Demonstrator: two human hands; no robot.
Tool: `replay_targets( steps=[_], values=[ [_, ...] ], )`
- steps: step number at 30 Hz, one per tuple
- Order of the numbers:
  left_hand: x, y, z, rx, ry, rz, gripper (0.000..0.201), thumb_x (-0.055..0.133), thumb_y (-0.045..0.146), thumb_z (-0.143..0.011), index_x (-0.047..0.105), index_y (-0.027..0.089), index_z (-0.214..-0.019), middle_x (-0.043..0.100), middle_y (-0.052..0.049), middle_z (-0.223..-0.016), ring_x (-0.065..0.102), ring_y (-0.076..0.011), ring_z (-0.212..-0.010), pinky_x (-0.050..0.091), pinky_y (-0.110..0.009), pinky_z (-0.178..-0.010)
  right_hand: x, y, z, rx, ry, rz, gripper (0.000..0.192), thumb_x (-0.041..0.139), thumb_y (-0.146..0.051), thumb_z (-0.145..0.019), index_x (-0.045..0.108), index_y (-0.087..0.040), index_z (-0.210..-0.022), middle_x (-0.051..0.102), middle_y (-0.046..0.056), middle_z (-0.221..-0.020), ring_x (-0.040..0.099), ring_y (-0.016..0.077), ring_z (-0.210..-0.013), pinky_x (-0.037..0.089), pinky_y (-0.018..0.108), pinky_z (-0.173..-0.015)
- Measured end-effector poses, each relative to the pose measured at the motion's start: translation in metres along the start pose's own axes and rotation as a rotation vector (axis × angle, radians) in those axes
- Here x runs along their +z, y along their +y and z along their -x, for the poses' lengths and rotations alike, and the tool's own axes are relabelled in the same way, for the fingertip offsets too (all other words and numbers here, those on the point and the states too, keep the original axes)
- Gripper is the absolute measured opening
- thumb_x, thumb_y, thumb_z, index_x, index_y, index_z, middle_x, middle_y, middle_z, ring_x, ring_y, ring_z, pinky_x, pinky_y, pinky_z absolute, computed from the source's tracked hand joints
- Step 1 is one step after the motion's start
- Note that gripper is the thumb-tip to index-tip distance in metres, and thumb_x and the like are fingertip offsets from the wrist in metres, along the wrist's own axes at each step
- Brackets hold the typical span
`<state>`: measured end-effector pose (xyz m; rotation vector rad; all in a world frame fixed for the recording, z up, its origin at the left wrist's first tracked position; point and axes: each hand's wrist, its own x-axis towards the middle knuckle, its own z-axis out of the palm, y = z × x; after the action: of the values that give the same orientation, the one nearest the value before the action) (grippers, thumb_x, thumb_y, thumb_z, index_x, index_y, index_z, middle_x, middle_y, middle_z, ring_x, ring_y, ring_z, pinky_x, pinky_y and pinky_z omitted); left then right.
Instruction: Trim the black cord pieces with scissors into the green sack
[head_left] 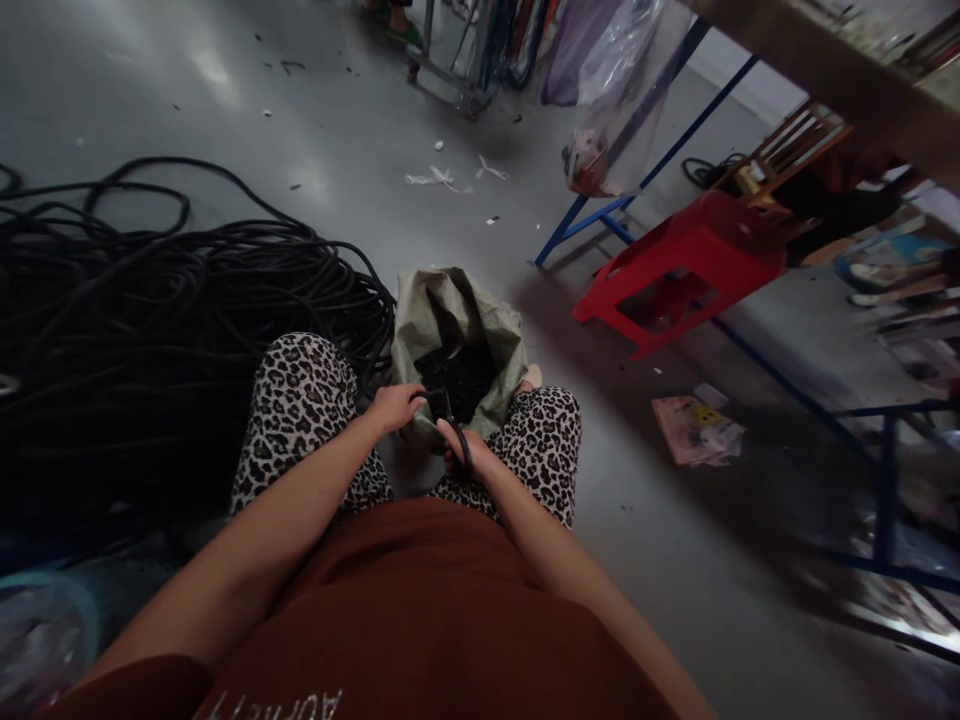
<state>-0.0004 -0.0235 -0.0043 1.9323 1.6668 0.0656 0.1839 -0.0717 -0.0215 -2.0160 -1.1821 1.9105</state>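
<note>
My left hand (396, 407) is closed on the end of a black cord (429, 394), above the near left rim of an open sack. In my right hand (463, 447) are scissors (465, 452) with black handles, their blades up against the cord. Between my knees stands the pale green woven sack (510, 335), its mouth folded open. Small dark pieces (469, 378) lie inside it, too dim to tell apart. To the left, a large tangled heap of black cord (187, 290) reaches up to the sack and my knee.
A red plastic stool (705, 250) lies tipped at the right, beside a blue-legged table (862, 70). White scraps (442, 178) are scattered ahead on the grey floor. A light blue tub (90, 610) stands at lower left, and a wheeled rack (450, 85) at the back.
</note>
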Motion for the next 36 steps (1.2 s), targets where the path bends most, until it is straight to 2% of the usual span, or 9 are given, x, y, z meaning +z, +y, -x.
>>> replay_targets(
  steps=[8,26,36],
  values=[
    [0.003,0.001,0.001,0.022,-0.003,-0.016,0.033,0.043,0.034,-0.086,0.062,0.026,-0.111,0.066,-0.001,-0.113,0.059,-0.0176,-0.105,0.042,-0.026,-0.087,0.002,-0.004,0.004,0.002,-0.057,-0.015,0.056,0.05,-0.065,-0.078,0.059,-0.01,-0.075,0.054,0.003,-0.051,0.053,0.0123,-0.041,0.044,0.021,-0.037],
    [0.008,0.001,0.002,0.04,-0.063,0.008,0.032,0.047,0.036,-0.084,0.063,0.031,-0.112,0.065,0.001,-0.115,0.056,-0.0186,-0.11,0.04,-0.029,-0.094,0.002,-0.015,0.01,0.052,-0.059,0.047,0.054,0.051,-0.062,-0.08,0.059,-0.009,-0.078,0.053,0.003,-0.048,0.053,0.0127,-0.039,0.046,0.021,-0.038],
    [0.007,0.002,0.003,0.073,-0.071,0.006,0.033,0.047,0.036,-0.084,0.063,0.031,-0.113,0.065,0.001,-0.115,0.057,-0.018,-0.11,0.04,-0.028,-0.093,0.003,-0.007,0.004,0.022,-0.06,0.054,0.058,0.048,-0.067,-0.077,0.059,-0.011,-0.072,0.053,0.004,-0.049,0.053,0.0138,-0.041,0.045,0.023,-0.039]
  ],
)
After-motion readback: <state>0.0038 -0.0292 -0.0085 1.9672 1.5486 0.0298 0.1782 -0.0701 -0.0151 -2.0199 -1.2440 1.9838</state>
